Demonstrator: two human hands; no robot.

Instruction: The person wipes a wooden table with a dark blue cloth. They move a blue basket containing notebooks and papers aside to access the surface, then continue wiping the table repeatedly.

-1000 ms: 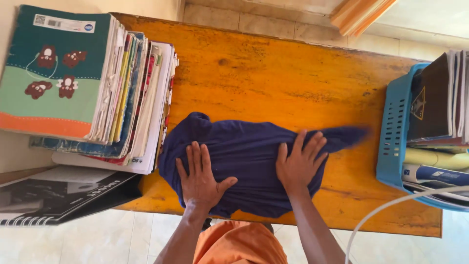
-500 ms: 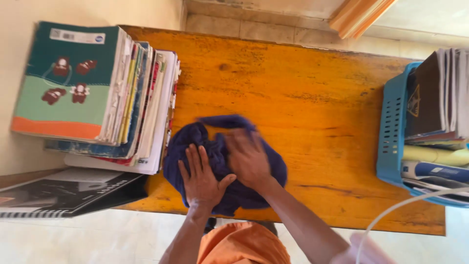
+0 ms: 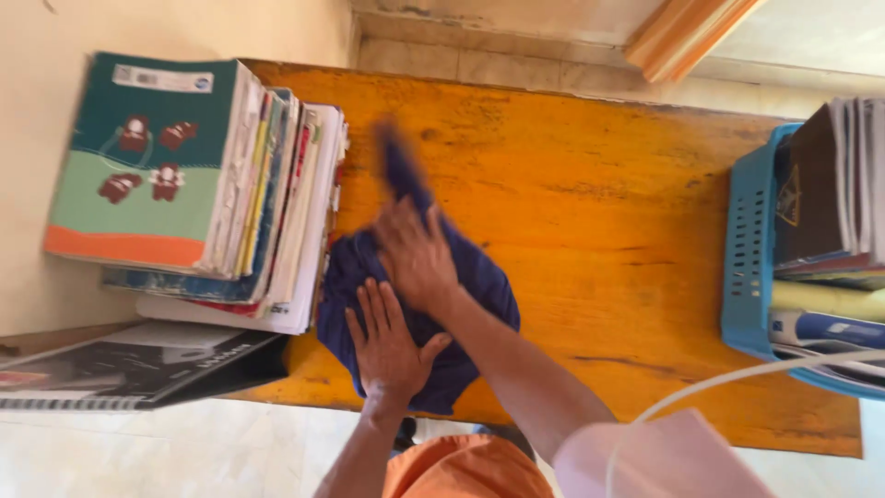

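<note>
On the orange wooden bench (image 3: 590,203), a dark blue cloth (image 3: 479,286) lies bunched near the front edge, just right of a tall stack of books (image 3: 267,203) whose top cover is green with an orange band and a white label at its far edge. The right hand (image 3: 415,254) reaches across, blurred; whether its grip is clenched on the cloth cannot be told. The left hand (image 3: 392,346) lies flat, fingers spread, grip released, pressing the cloth. A blue basket (image 3: 747,258) of books stands at the right end. A spiral notebook (image 3: 129,369) lies front left. Pale floor tiles show below.
</note>
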